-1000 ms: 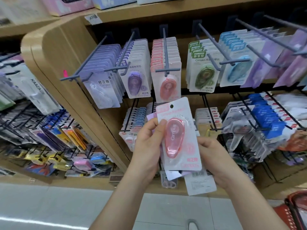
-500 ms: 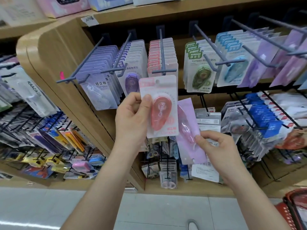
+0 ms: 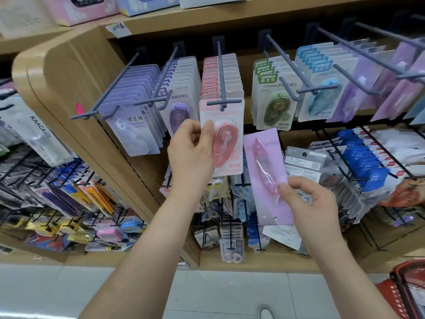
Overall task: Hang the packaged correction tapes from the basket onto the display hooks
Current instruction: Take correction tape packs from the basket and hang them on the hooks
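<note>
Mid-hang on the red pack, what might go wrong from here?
1. The red pack sits at the hook tip; if its hole is not threaded, it could drop when the left hand lets go.
2. The right hand pinches the pink pack and a white card together; one may slip.

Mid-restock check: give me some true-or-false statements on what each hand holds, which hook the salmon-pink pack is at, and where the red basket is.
1. The left hand grips the salmon-pink oval correction tape pack. True.
2. That pack is held up at the hook carrying green packs. False: its top is at the tip of the grey metal hook, which carries the row of salmon-pink packs.
3. The right hand holds nothing. False: it pinches a pale pink card pack with a slim pink tape, with more packs behind it.
4. The red plastic basket is at the lower right, on the floor side. True.
</note>
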`<state>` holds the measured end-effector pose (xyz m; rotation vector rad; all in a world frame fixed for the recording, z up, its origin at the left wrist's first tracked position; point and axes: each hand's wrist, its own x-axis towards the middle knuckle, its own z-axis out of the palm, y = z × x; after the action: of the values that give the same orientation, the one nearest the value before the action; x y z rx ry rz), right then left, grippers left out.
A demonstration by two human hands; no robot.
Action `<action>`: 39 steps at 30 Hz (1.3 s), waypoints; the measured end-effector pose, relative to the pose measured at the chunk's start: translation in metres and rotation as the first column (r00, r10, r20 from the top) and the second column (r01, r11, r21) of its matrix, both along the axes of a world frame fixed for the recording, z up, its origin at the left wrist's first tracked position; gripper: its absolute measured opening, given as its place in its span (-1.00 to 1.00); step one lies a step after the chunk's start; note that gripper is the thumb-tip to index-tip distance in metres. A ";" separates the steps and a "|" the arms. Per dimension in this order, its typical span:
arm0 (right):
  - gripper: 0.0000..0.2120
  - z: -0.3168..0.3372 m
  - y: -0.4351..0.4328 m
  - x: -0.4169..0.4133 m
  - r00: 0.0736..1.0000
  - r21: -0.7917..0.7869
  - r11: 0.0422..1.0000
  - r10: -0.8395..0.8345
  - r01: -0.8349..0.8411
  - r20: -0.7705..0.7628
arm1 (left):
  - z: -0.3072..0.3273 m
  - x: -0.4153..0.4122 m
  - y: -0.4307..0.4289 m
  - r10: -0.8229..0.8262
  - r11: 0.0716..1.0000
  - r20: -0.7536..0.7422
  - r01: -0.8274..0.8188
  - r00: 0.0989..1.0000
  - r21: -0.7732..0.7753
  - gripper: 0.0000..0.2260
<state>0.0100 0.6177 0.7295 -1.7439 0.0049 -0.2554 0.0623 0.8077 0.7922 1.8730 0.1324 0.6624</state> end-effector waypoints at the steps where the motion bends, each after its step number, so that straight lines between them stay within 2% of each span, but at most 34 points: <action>1: -0.77 -0.001 0.000 0.001 1.000 0.004 1.000 -0.012 0.012 0.001 | 0.001 0.007 -0.001 0.011 1.000 -0.009 -0.011 1.000 -0.002 -0.75; 7: -0.79 0.000 0.005 0.000 1.000 0.037 0.999 -0.015 0.015 -0.006 | -0.001 0.038 -0.007 0.085 0.996 -0.008 -0.085 0.996 0.025 -0.72; 12: -0.83 0.001 0.007 -0.001 0.999 0.064 0.997 0.034 -0.032 -0.028 | -0.002 0.037 -0.005 0.093 0.996 -0.025 -0.093 0.995 0.008 -0.91; 15: -0.83 0.004 0.007 -0.001 0.998 0.047 0.997 0.066 -0.065 -0.021 | 0.001 0.014 -0.007 0.132 0.990 0.038 -0.130 0.991 -0.052 -0.78; 17: -0.83 0.006 0.006 -0.001 0.995 0.026 0.995 0.097 -0.097 -0.024 | 0.003 -0.003 -0.009 -0.004 0.993 -0.005 0.003 1.000 -0.119 -0.77; 20: -0.84 0.010 0.008 0.000 0.983 -0.008 0.983 0.182 -0.182 -0.035 | 0.002 -0.019 -0.016 -0.323 0.926 -0.162 0.275 0.933 -0.260 -0.50; 21: -0.84 0.012 0.010 -0.001 0.976 -0.017 0.977 0.213 -0.214 -0.034 | 0.001 -0.022 -0.018 -0.369 0.905 -0.155 0.316 0.917 -0.284 -0.43; 23: -0.87 0.015 0.013 -0.002 0.968 -0.041 0.967 0.250 -0.251 -0.029 | 0.000 -0.028 -0.017 -0.361 0.904 -0.079 0.329 0.929 -0.272 -0.44; 24: -0.79 0.016 0.013 -0.002 0.969 -0.065 0.967 0.246 -0.247 -0.025 | 0.000 -0.029 -0.014 -0.324 0.924 -0.037 0.307 0.945 -0.226 -0.50; 26: -0.47 0.016 0.010 -0.002 0.975 -0.078 0.972 0.221 -0.223 -0.034 | -0.001 -0.032 -0.005 -0.237 0.970 -0.001 0.236 0.972 -0.060 -0.65; 28: -0.25 0.021 0.007 -0.001 0.979 -0.038 0.980 0.195 -0.197 -0.060 | -0.002 -0.035 0.001 -0.201 0.977 -0.059 0.205 0.978 0.062 -0.77; 29: -0.20 0.024 0.007 -0.001 0.979 -0.037 0.979 0.197 -0.199 -0.057 | -0.003 -0.038 0.001 -0.198 0.974 -0.115 0.208 0.973 0.087 -0.78; 31: -0.21 0.030 0.010 -0.002 0.967 -0.140 0.957 0.244 -0.252 -0.074 | -0.004 -0.042 -0.006 -0.212 0.967 -0.199 0.235 0.957 0.099 -0.79; 33: -0.32 0.030 0.021 -0.003 0.951 -0.357 0.882 0.292 -0.308 -0.101 | -0.004 -0.047 -0.014 -0.295 0.954 -0.200 0.301 0.934 -0.004 -0.85; 34: -0.36 0.027 0.027 -0.003 0.956 -0.466 0.838 0.284 -0.283 -0.070 | -0.001 -0.050 -0.018 -0.358 0.933 -0.200 0.343 0.912 -0.106 -0.89; 36: -0.43 0.024 0.035 -0.004 0.961 -0.609 0.774 0.267 -0.172 0.068 | -0.002 -0.052 -0.021 -0.416 0.902 -0.206 0.373 0.886 -0.218 -0.73; 37: -0.43 0.023 0.038 -0.005 0.957 -0.644 0.750 0.274 -0.150 0.096 | -0.001 -0.053 -0.021 -0.411 0.906 -0.216 0.370 0.885 -0.206 -0.73; 39: -0.42 0.020 0.040 -0.006 0.948 -0.658 0.741 0.290 -0.135 0.132 | 0.000 -0.055 -0.022 -0.340 0.939 -0.232 0.315 0.911 -0.142 -0.93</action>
<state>0.0043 0.6574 0.7494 -2.3706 -0.5093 -0.3069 0.0068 0.7856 0.7919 1.8185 0.0130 0.1794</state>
